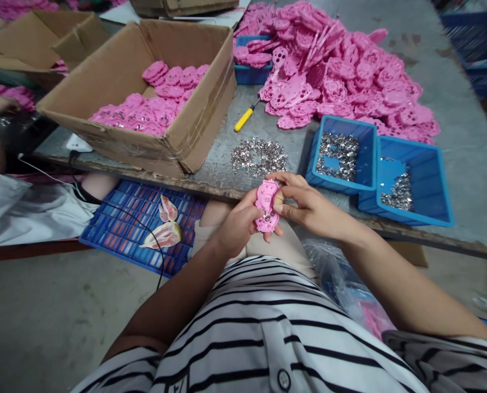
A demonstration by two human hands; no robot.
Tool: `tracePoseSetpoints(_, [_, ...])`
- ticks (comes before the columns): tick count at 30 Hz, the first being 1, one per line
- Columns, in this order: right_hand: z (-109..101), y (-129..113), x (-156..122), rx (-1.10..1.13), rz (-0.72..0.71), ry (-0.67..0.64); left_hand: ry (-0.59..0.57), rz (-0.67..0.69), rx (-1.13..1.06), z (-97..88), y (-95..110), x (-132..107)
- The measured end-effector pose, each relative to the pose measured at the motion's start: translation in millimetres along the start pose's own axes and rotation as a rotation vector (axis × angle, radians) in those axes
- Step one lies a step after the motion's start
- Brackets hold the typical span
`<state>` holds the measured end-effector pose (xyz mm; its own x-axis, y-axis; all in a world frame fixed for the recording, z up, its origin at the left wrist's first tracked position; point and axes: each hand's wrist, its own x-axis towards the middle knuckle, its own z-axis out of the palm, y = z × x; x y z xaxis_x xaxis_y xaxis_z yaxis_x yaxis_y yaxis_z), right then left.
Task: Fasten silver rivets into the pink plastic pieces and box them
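A pink moulded plastic piece (268, 195) is held just in front of the table's edge, above my lap. Small shiny metal bits show on its lower half. My left hand (234, 228) is closed around its left side, thumb lying over the lower face. From the right, my right hand (304, 204) pinches at the piece's edge with thumb and bent fingers; whether a small metal part is between them I cannot tell. Just beyond the hands, a loose heap of small shiny metal parts (254, 155) lies on the table.
Blue bins (344, 183) (423, 215) hold metal parts at the right. Behind them rises a big pile of pink pieces (342, 71). A yellow-handled screwdriver (244, 119) lies beside a cardboard box (200, 128) of pink pieces. At left, a co-worker's sleeve (34, 202) and a blue crate (120, 229) with fruit pieces.
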<state>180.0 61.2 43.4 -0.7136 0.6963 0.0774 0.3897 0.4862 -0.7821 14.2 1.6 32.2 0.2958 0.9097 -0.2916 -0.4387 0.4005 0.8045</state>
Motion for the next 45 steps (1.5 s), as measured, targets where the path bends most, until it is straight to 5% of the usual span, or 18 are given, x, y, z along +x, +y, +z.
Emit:
tracePoseSetpoints(26, [14.3, 1.8, -2.9, 0.081, 0.057, 0.14, 0.096, 0.045, 0.13, 1.1, -9.9, 6.5])
tracePoseSetpoints(37, [16.9, 3.1, -3.0, 0.255, 0.155, 0.488, 0.136, 0.094, 0.19, -2.4, -8.4, 8.4])
tracePoseSetpoints(45, [23.5, 19.5, 4.9, 0.331, 0.161, 0.454, 0.126, 0.088, 0.176, -11.6, -4.4, 18.8])
